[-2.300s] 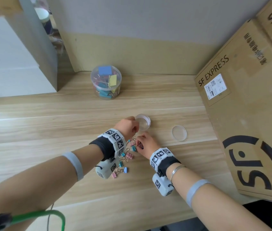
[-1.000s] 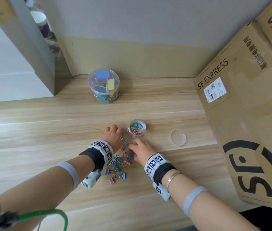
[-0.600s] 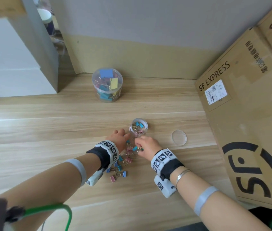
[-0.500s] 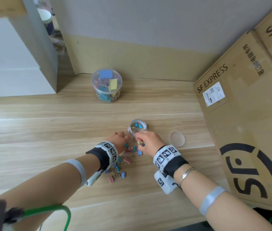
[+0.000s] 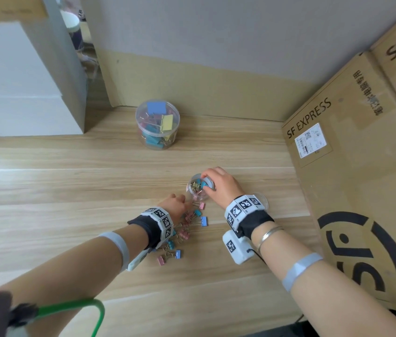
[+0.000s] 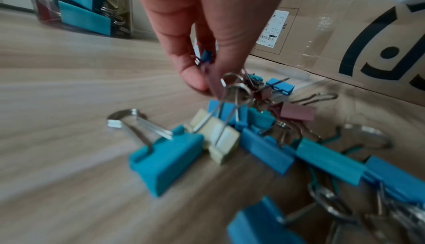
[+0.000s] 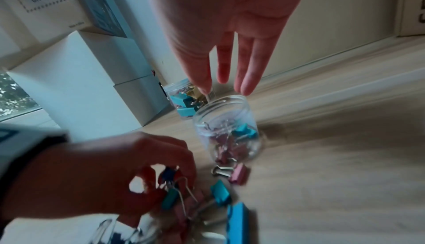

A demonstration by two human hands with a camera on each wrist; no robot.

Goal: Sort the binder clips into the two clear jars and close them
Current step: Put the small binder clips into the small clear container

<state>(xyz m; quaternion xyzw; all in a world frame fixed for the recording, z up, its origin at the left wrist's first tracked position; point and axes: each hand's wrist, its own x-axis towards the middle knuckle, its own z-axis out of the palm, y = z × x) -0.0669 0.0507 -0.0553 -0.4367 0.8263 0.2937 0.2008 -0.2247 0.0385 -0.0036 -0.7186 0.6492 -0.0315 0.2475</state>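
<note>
A small clear jar (image 5: pixel 195 190) stands uncapped at mid-table with several small binder clips inside, shown close up as the jar (image 7: pixel 227 131) in the right wrist view. My right hand (image 5: pixel 216 183) hovers over its mouth, and the right fingers (image 7: pixel 246 77) are straight and hold nothing. Just in front lies a pile of small blue, pink and cream clips (image 5: pixel 185 229). My left hand (image 5: pixel 175 205) is down in that pile (image 6: pixel 253 138), thumb and finger pinching the wire handles of small clips (image 6: pixel 230 88). The large jar (image 5: pixel 157 125) of big clips stands closed at the back.
The small jar's clear lid (image 5: pixel 262 199) lies on the table right of the jar, partly hidden by my right wrist. A big SF Express cardboard box (image 5: pixel 362 166) walls off the right side. White boxes (image 5: pixel 22 93) stand at the back left.
My right hand rose from the pile to the small jar's mouth and its fingers straightened. The left hand stayed in the pile and pinched clips.
</note>
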